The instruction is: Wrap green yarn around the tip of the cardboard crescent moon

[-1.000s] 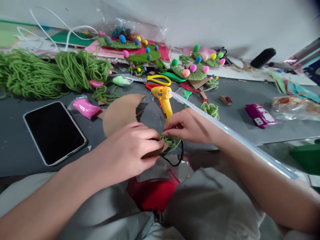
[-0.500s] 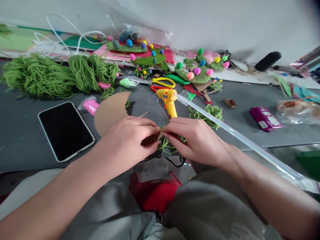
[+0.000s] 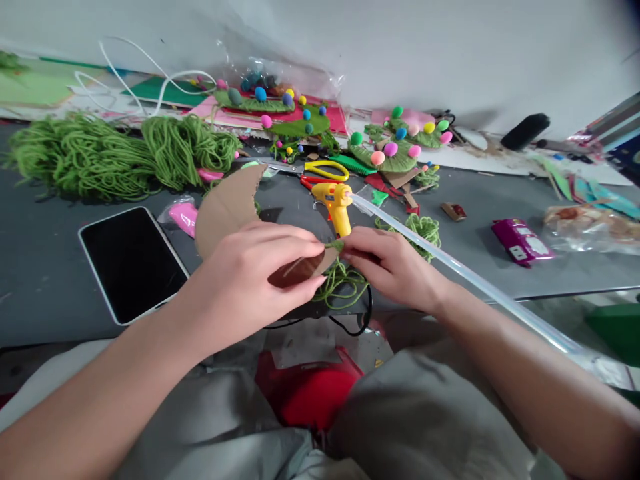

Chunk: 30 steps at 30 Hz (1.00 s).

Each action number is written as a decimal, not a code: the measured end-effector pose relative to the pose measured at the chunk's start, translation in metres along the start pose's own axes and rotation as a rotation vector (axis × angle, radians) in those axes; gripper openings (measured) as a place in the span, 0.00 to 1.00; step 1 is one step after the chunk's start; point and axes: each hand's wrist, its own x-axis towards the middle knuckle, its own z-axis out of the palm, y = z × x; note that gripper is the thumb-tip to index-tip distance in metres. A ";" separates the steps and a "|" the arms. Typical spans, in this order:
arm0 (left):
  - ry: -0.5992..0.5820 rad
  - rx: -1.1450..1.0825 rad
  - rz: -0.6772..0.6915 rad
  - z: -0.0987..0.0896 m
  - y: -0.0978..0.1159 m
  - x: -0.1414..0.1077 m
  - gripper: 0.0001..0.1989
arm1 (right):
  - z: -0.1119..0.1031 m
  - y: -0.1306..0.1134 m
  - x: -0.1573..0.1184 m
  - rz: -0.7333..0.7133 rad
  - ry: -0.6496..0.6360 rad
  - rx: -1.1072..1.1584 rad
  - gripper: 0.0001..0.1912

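My left hand (image 3: 250, 273) grips a curved brown cardboard piece (image 3: 230, 200), whose wide end rises behind the fingers and whose tip shows near the fingertips. Green yarn lies across that tip. My right hand (image 3: 390, 267) pinches the green yarn at the tip, close to my left fingertips. Loose loops of green yarn (image 3: 343, 285) hang on the table edge below both hands. Just behind them is a yellow glue gun (image 3: 336, 203) with a long clear glue stick (image 3: 450, 267) pointing right.
A tablet (image 3: 133, 263) and green yarn bundles (image 3: 85, 157) are on the left. Scissors (image 3: 327, 170) lie behind the glue gun. Green shapes with coloured balls (image 3: 395, 159) stand at the back. A purple packet (image 3: 523, 241) is at right.
The cardboard has tilted up and shifted slightly. My right hand has moved a little up and to the right, and green yarn now shows at the cardboard tip between my hands.
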 end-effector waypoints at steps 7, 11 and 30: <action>-0.176 -0.010 0.174 0.003 -0.007 -0.001 0.06 | -0.006 0.015 0.008 -0.075 -0.116 -0.031 0.13; -0.277 0.037 0.202 0.012 -0.011 -0.001 0.07 | -0.007 0.013 0.014 -0.051 -0.123 -0.143 0.11; 0.123 0.126 -0.067 0.007 -0.003 0.000 0.08 | -0.001 -0.008 -0.003 -0.139 0.126 -0.108 0.13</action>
